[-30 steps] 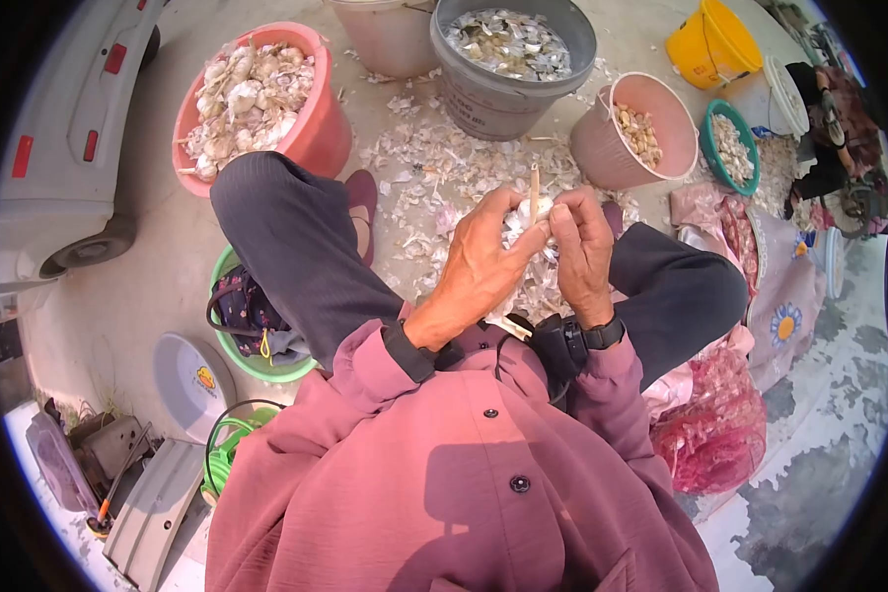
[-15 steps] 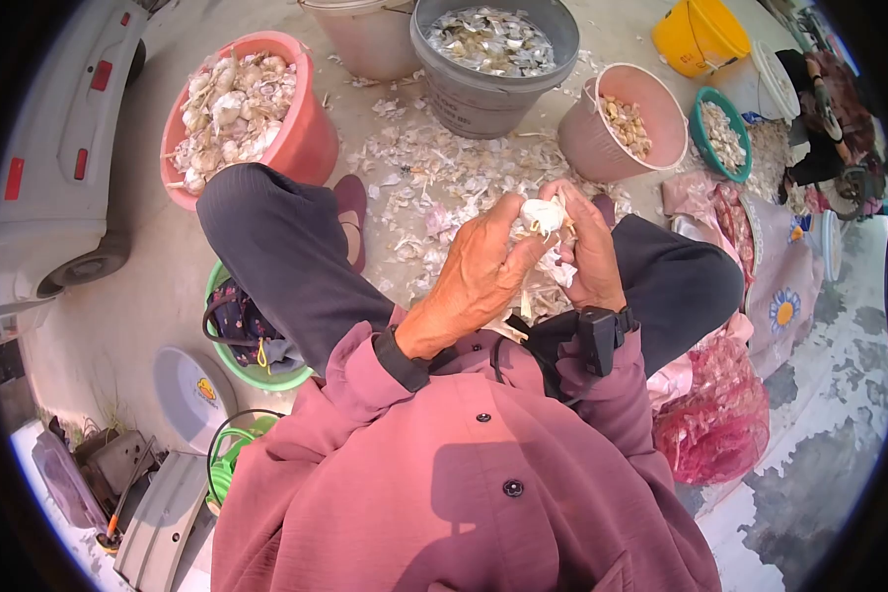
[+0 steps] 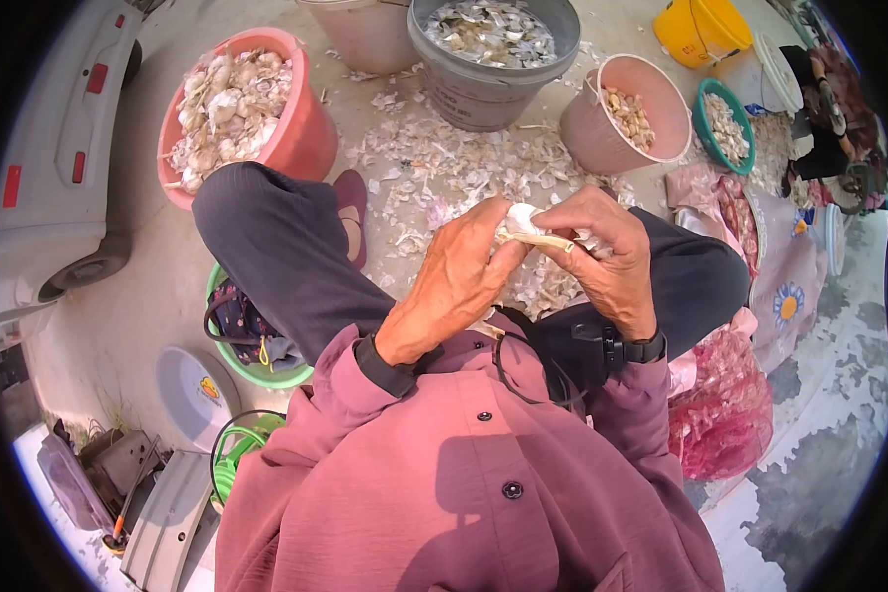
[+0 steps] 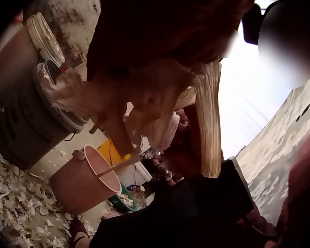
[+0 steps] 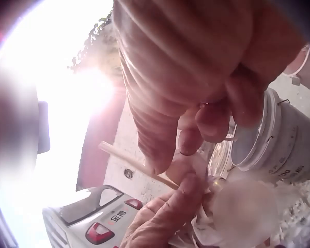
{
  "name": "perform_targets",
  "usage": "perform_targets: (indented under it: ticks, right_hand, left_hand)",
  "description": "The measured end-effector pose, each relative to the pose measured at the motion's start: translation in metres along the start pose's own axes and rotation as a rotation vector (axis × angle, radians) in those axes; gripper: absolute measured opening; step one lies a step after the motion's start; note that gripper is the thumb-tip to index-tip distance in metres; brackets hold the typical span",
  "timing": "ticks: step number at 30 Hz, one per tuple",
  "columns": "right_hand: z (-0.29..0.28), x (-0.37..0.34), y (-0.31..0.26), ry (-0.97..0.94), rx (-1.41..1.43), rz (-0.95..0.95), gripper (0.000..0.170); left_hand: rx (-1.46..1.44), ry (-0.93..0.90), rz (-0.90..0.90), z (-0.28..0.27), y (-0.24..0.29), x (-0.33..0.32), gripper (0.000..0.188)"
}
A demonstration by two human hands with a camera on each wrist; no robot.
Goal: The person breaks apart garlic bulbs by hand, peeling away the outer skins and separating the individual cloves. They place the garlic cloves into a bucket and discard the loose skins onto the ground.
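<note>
A white garlic bulb with a dry stem is held between both hands above the lap. My left hand grips the bulb from the left, its thumb and fingertips at the base of the stem. From the other side my right hand pinches the bulb and stem, index finger over the top and thumb below. Papery husk and a stiff stalk hang under the darkened left hand in the left wrist view. In the right wrist view the pale stem sticks out beside the fingertips.
A pink tub heaped with garlic bulbs stands at the left. A grey bucket of skins, a pink bucket of cloves and a green basin stand ahead. Husks litter the ground; a red mesh bag lies at the right.
The garlic has been turned: its stem stood upright, then the white bulb faced up, and now the stem lies sideways toward the right. My right hand has shifted right and is more spread.
</note>
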State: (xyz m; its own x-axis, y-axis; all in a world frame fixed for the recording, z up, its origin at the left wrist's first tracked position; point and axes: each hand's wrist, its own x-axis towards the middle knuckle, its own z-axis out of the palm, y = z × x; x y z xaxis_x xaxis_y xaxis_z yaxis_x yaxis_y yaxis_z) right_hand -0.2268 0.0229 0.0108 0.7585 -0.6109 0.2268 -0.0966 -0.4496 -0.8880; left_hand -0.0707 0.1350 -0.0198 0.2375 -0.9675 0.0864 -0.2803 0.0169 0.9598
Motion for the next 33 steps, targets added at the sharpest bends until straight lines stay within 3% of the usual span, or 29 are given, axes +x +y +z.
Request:
perform_targets:
  ticks: [4,6,10,12,15,16,18,21,25,27,28,30,31,33]
  right_hand:
    - [-0.002,0.001,-0.001,-0.004,-0.044,-0.076,0.016]
    - [0.0,-0.001,0.004,0.033,0.061,0.014,0.013]
    - [0.003,-0.004,0.007,0.071,0.168,0.227,0.019]
    - [0.004,-0.006,0.006,0.087,0.324,0.378,0.022]
    - [0.0,-0.001,-0.004,0.089,0.378,0.427,0.02]
    - [-0.002,0.001,-0.006,0.093,0.379,0.427,0.02]
    - [-0.005,0.002,-0.008,-0.07,0.169,0.291,0.018]
    - [-0.01,0.003,-0.002,-0.109,0.085,0.28,0.016]
    - [-0.011,0.004,-0.004,-0.136,0.038,0.225,0.017]
    - [-0.007,0.004,-0.002,-0.065,0.244,0.446,0.018]
    - [-0.006,0.005,0.001,-0.059,0.245,0.44,0.018]
    - [0.003,0.002,0.011,-0.081,0.434,0.52,0.021]
    - [0.01,-0.003,0.02,-0.081,0.54,0.537,0.024]
    - [0.015,-0.003,0.029,-0.052,0.631,0.579,0.026]
  left_hand:
    - [0.053,-0.028,0.051,-0.004,0.001,0.0,0.026]
    - [0.059,0.029,0.009,-0.002,0.007,0.001,0.018]
    - [0.081,-0.003,0.022,-0.006,0.01,0.0,0.02]
    - [0.005,-0.044,0.075,-0.006,0.004,-0.001,0.026]
    - [0.07,0.003,0.204,-0.004,0.0,0.0,0.026]
    - [0.07,-0.001,0.205,-0.005,0.001,0.0,0.026]
    - [0.104,-0.042,0.236,-0.008,0.004,0.0,0.027]
    - [0.146,-0.086,0.288,-0.01,0.002,-0.003,0.028]
    - [0.12,-0.14,0.184,-0.013,0.016,-0.006,0.025]
    - [-0.072,-0.089,0.022,-0.009,0.021,-0.006,0.028]
    - [-0.067,-0.092,0.029,-0.007,0.022,-0.007,0.028]
    - [-0.335,0.034,-0.08,-0.006,0.023,-0.009,0.032]
    - [-0.326,0.036,-0.077,-0.009,0.02,-0.007,0.032]
    - [-0.145,0.006,0.12,-0.014,0.016,-0.001,0.026]
